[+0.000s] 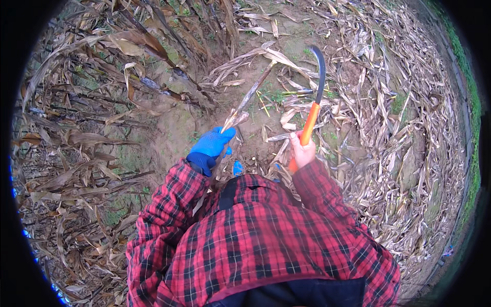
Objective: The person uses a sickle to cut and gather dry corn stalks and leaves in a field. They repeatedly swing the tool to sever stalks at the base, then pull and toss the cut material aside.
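Note:
My left hand, in a blue knitted glove, is closed around a dry corn stalk. The stalk's pale end points away from me, up and to the right, and part of its lower length runs below the glove. In my bare right hand is a sickle with an orange handle. Its dark curved blade extends forward and hooks to the left at the tip, apart from the stalk. My hands are separated, with bare soil and leaf litter between them.
Dry corn stalks stand or lean thickly on the left. Fallen corn leaves cover much of the ground to the right. Blue shoe tips show just ahead of my plaid jacket. A green grassy strip borders the far right.

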`<state>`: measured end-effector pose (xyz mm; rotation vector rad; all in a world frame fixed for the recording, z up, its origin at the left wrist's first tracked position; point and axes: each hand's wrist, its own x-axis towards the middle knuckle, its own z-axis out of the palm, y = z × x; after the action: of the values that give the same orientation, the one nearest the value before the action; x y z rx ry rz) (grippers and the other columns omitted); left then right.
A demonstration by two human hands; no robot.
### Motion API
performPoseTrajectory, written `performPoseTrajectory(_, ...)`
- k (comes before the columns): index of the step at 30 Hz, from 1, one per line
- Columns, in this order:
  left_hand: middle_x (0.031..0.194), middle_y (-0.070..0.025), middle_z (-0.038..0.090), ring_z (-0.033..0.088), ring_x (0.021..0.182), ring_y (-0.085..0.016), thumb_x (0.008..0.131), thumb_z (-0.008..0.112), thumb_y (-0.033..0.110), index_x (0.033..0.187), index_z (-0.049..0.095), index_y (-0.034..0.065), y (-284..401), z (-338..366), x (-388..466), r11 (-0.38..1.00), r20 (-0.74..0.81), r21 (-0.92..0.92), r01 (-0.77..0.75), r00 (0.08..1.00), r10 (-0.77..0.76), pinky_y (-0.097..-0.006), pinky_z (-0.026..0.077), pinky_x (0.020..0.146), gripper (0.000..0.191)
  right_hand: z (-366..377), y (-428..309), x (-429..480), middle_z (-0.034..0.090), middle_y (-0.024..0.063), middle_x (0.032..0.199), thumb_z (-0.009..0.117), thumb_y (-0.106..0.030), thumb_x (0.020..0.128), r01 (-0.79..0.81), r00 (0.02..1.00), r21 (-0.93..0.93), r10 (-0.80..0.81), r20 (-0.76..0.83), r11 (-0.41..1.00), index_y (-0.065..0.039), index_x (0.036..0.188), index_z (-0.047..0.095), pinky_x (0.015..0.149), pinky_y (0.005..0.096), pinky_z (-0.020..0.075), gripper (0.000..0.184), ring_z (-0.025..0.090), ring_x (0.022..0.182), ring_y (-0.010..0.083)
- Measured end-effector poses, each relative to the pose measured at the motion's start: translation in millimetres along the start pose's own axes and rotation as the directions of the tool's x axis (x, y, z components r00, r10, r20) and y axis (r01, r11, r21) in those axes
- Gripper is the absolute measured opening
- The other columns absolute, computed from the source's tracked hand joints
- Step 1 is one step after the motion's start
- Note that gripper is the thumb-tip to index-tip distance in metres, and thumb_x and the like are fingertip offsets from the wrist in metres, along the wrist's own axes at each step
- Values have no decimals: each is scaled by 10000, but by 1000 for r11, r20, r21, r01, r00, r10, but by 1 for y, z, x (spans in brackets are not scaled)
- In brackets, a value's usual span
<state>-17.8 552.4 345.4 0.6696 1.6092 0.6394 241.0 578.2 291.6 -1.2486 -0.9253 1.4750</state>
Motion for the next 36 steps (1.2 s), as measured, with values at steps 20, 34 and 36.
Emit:
performPoseTrajectory(20, 667, -7, 588, 469, 476, -63, 831, 577, 280, 799, 629, 41, 67, 39, -95, 961, 332, 21, 276, 905, -267, -194, 357, 428, 247, -49, 15, 22, 561, 107, 611, 574, -200, 762, 582, 803, -742, -381, 459, 332, -96, 702, 498, 487, 421, 450, 142, 569, 566, 317)
performPoseTrajectory(34, 705, -25, 579, 493, 536, -60, 824, 590, 305, 962, 564, 58, 143, -68, -101, 965, -285, 9, -263, 924, 254, -193, 413, 468, 284, -147, 19, 49, 508, -14, 587, 666, -188, 747, -188, 956, -374, 81, -282, 908, -68, 785, 567, 459, 269, 362, 161, 408, 487, 83)
performPoseTrajectory(36, 721, -20, 560, 496, 578, -75, 820, 592, 329, 933, 569, 51, 133, -27, -54, 959, -123, -15, -282, 953, 278, -228, 423, 514, 301, -62, 2, 39, 511, -7, 621, 663, -149, 752, -312, 950, 149, 307, 54, 938, -69, 821, 534, 405, 241, 353, 166, 420, 448, 73)
